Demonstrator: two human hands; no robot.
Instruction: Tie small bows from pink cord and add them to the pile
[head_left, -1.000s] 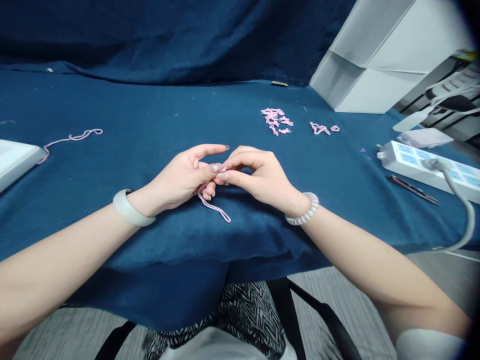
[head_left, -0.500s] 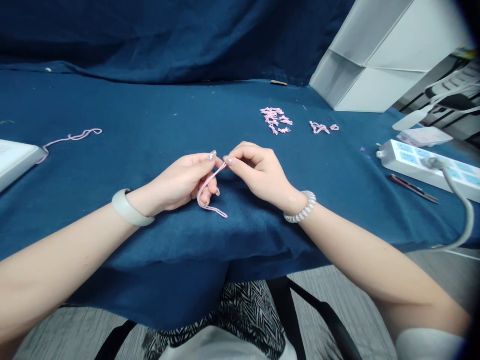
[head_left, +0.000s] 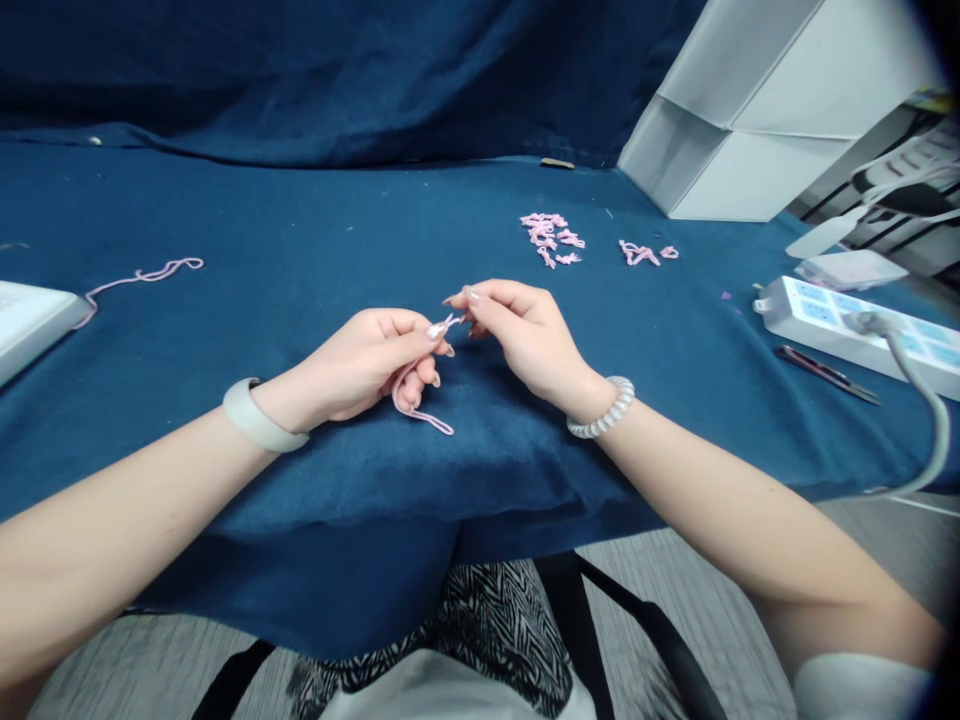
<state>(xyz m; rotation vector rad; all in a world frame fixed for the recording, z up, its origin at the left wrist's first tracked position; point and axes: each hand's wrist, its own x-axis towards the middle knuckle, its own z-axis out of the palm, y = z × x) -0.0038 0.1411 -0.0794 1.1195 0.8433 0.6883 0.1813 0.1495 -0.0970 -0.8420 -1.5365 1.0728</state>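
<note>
A thin pink cord (head_left: 406, 388), doubled into a strand, is pinched between the thumb and forefinger of my left hand (head_left: 379, 360). Its looped lower end hangs below those fingers toward the cloth. A short bit of the cord sticks out past my left thumb and reaches the fingers of my right hand (head_left: 525, 325). On the right, thumb and forefinger are drawn close together above that bit, the other fingers curled beneath. Whether my right fingers grip the cord is hidden.
On the blue cloth (head_left: 300, 235) lie a cluster of pink knotted cord pieces (head_left: 544, 232) and a smaller group (head_left: 637, 254). Another pink cord (head_left: 146, 274) runs from a white box (head_left: 34, 325). At right are a power strip (head_left: 817, 310), tweezer-like tool (head_left: 829, 375) and white boxes (head_left: 757, 175).
My right fingers have shifted slightly up and their pinch has changed. My left thumb has moved a little right onto the cord, and a short bit now shows beyond it.
</note>
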